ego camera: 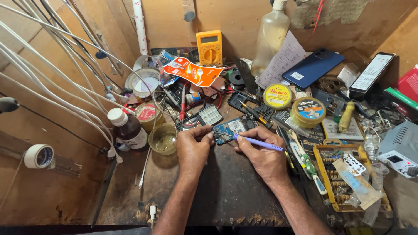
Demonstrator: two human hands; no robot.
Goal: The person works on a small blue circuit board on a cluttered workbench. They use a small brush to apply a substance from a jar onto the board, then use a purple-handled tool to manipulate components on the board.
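As seen from the head camera, items are logged from left to right.

Tape roll (39, 156): white, at the far left on the wooden ledge, well apart from both hands.
Brown bottle (129, 129): white cap, upright, left of the work area.
Small cup (163, 138): greenish, translucent, holding liquid, just beside the left hand.
Left hand (193, 147): fingers closed on the near left edge of the circuit board, pinning it to the bench.
Circuit board (234, 127): blue, lying flat on the dark benchtop (226, 191) at centre, between the two hands.
Keypad frame (204, 116): just behind the board, lying flat.
Right hand (260, 150): clamped on the purple-handled tool in a pen grip.
Purple-handled tool (257, 142): slanted, its fine tip pointing left onto the board; exact point of contact too small to tell.
Yellow multimeter (209, 47): propped against the back wall.
Two round tins (292, 104): yellow, behind the right hand.
Blue phone (313, 67): lying face down at the rear right.
Yellow parts tray (319, 167): right of the right hand, holding small components.
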